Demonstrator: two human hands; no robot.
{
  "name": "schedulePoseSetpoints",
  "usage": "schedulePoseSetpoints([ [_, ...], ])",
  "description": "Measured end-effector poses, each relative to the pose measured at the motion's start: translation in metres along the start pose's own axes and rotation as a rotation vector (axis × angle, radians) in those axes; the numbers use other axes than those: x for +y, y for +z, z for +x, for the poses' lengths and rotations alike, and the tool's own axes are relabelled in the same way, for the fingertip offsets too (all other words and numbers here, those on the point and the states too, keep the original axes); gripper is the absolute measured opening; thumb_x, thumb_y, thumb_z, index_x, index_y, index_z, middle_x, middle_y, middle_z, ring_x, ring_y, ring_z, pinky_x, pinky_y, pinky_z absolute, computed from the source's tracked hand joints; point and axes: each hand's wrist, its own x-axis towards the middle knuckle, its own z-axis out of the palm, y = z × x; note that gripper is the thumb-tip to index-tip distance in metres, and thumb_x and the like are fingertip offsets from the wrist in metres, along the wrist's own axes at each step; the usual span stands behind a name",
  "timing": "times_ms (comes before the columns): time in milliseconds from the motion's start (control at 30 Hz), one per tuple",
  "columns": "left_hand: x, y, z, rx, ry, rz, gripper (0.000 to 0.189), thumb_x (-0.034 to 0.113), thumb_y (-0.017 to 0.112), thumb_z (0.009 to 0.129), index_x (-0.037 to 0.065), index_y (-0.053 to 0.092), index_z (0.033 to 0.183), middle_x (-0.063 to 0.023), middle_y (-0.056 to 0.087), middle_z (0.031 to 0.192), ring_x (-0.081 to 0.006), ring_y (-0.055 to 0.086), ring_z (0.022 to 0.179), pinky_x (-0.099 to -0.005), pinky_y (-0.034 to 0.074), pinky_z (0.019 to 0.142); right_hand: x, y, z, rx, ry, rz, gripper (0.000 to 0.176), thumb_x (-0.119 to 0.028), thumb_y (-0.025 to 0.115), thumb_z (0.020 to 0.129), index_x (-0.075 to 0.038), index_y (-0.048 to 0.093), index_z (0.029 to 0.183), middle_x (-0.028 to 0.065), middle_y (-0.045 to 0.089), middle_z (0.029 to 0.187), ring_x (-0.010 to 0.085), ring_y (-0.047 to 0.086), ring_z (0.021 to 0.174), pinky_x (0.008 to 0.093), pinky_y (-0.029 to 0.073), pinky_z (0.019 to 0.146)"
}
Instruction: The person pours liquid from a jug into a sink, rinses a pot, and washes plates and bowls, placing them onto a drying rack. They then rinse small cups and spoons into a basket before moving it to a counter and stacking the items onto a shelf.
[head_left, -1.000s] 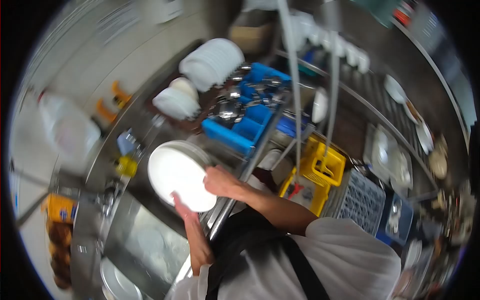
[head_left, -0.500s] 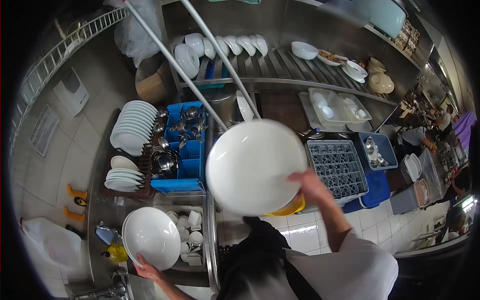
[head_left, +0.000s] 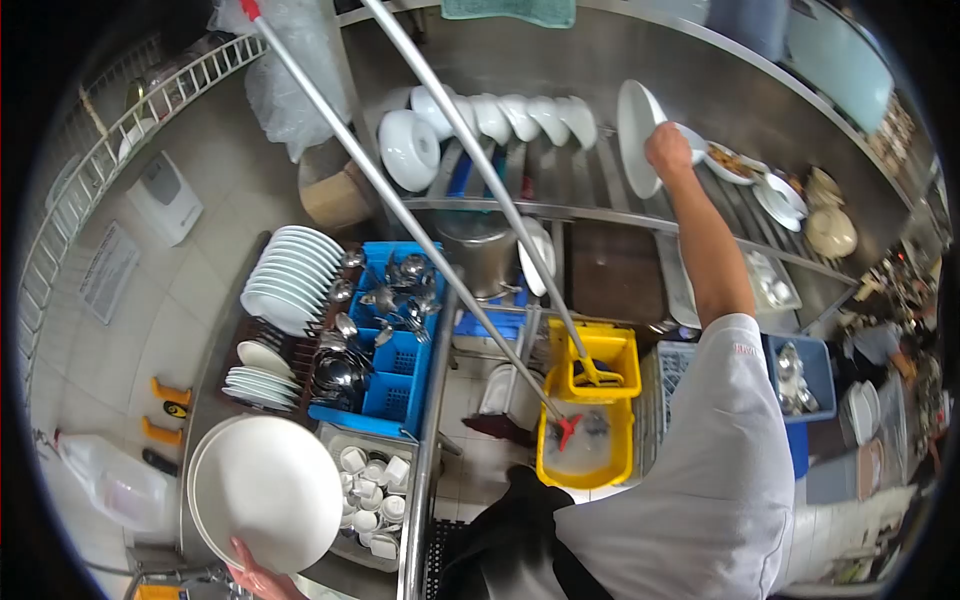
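Observation:
My left hand (head_left: 262, 572) grips the rim of two nested large white bowls (head_left: 265, 490) at the lower left, beside a tub of small white cups (head_left: 375, 500). Its thumb shows on the upper bowl, and the other fingers are mostly hidden underneath. Stretched out to the slatted metal shelf (head_left: 600, 172), my right hand (head_left: 668, 152) is closed on another large white bowl (head_left: 634, 135), which is tilted up on its edge. Several small white bowls (head_left: 520, 118) lean in a row left of it. A dish of food (head_left: 728, 163) rests to its right.
White plates stand in a brown rack (head_left: 300, 355) beside a blue cutlery basket (head_left: 390, 385). Two long poles (head_left: 385, 190) slant across the view into a yellow mop bucket (head_left: 590, 455). A grey-blue tub of utensils (head_left: 803, 375) sits at right, with people farther off.
My right hand has carried its bowl from above the floor area up to the shelf, tilting it on edge. My left hand and the nested bowls have shifted down and left in view.

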Motion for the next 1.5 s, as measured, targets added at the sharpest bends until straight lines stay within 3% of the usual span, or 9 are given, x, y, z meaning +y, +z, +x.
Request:
schedulePoseSetpoints([
  [267, 0.049, 0.151, -0.051, -0.077, -0.226, -0.1, 0.047, 0.025, 0.074, 0.088, -0.002, 0.058, 0.124, -0.0117, 0.064, 0.107, -0.0232, 0.063, 0.093, -0.0399, 0.053, 0.076, -0.034, 0.122, 0.056, 0.064, -0.034, -0.162, 0.036, -0.02, 0.05, 0.096, 0.007, 0.052, 0.121, 0.0293, 0.06, 0.123, 0.0351, 0.072, 0.089, 0.0414, 0.06, 0.076],
  [433, 0.041, 0.235, -0.094, -0.393, -0.223, -0.116, 0.036, 0.022, 0.073, 0.089, -0.003, 0.062, 0.113, -0.009, 0.066, 0.093, -0.0191, 0.063, 0.079, -0.0333, 0.052, 0.071, -0.059, 0.178, 0.075, 0.084, -0.182, -0.275, 0.042, -0.017, 0.045, 0.098, 0.006, 0.047, 0.133, 0.0335, 0.049, 0.134, 0.0315, 0.073, 0.073, 0.039, 0.06, 0.06],
  [700, 0.04, 0.324, -0.169, -0.567, -0.332, -0.108, 0.031, 0.018, 0.068, 0.093, -0.003, 0.063, 0.115, -0.0104, 0.069, 0.097, -0.0193, 0.066, 0.081, -0.0323, 0.054, 0.071, -0.06, 0.181, 0.062, 0.012, -0.078, -0.15, 0.046, -0.026, 0.048, 0.099, 0.004, 0.049, 0.134, 0.0289, 0.041, 0.145, 0.0373, 0.071, 0.09, 0.0442, 0.059, 0.078],
  [767, 0.036, 0.339, -0.181, -0.58, -0.404, -0.196, 0.032, 0.016, 0.067, 0.094, -0.004, 0.062, 0.118, -0.0117, 0.069, 0.103, -0.0211, 0.067, 0.087, -0.0335, 0.055, 0.076, -0.048, 0.14, 0.02, -0.034, -0.109, 0.154, 0.052, -0.035, 0.053, 0.097, 0.002, 0.053, 0.133, 0.0255, 0.051, 0.138, 0.039, 0.068, 0.1, 0.0395, 0.055, 0.085],
  [833, 0.034, 0.348, -0.192, -0.647, -0.48, -0.263, 0.033, 0.014, 0.068, 0.093, -0.004, 0.062, 0.12, -0.0122, 0.069, 0.107, -0.022, 0.068, 0.091, -0.0348, 0.055, 0.08, -0.018, 0.037, -0.081, -0.44, -0.015, 1.071, 0.063, -0.052, 0.06, 0.092, -0.001, 0.058, 0.13, 0.0096, 0.068, 0.107, 0.0202, 0.065, 0.097, 0.0354, 0.051, 0.081],
  [933, 0.006, 0.366, -0.207, -0.696, -0.546, -0.296, 0.037, 0.008, 0.071, 0.09, -0.008, 0.06, 0.121, -0.017, 0.068, 0.112, -0.0242, 0.068, 0.095, -0.0338, 0.056, 0.082, 0.03, -0.039, -0.244, -1.056, 0.036, 1.6, 0.056, -0.053, 0.052, 0.097, -0.007, 0.057, 0.13, 0.0052, 0.062, 0.114, 0.0168, 0.058, 0.106, 0.0324, 0.051, 0.088],
  [1067, -0.03, 0.396, -0.241, -0.909, -0.657, -0.268, 0.041, 0.007, 0.072, 0.089, -0.007, 0.057, 0.125, -0.0178, 0.067, 0.113, -0.025, 0.068, 0.097, -0.0345, 0.057, 0.083, 0.033, -0.064, -0.367, -0.834, 0.319, 1.341, 0.056, -0.016, 0.068, 0.092, -0.005, 0.046, 0.143, 0.0144, 0.054, 0.136, 0.021, 0.055, 0.121, 0.0373, 0.052, 0.093],
  [1133, -0.04, 0.406, -0.261, -0.994, -0.729, -0.244, 0.042, 0.007, 0.072, 0.089, -0.007, 0.057, 0.126, -0.0181, 0.067, 0.113, -0.0254, 0.068, 0.097, -0.0346, 0.057, 0.083, 0.048, -0.062, -0.387, -0.686, 0.662, 1.261, 0.045, -0.013, 0.065, 0.092, -0.002, 0.054, 0.134, 0.0127, 0.066, 0.117, 0.0207, 0.063, 0.106, 0.0345, 0.052, 0.091],
  [1500, -0.052, 0.448, -0.283, -1.084, -0.927, -0.326, 0.044, 0.007, 0.07, 0.09, 0.0, 0.053, 0.13, -0.0161, 0.063, 0.123, -0.029, 0.065, 0.107, -0.0412, 0.054, 0.092, 0.136, -0.109, -0.341, -0.118, 0.653, 0.848, 0.029, -0.009, 0.057, 0.092, 0.003, 0.063, 0.118, 0.018, 0.072, 0.102, 0.0207, 0.069, 0.091, 0.0363, 0.053, 0.083],
])
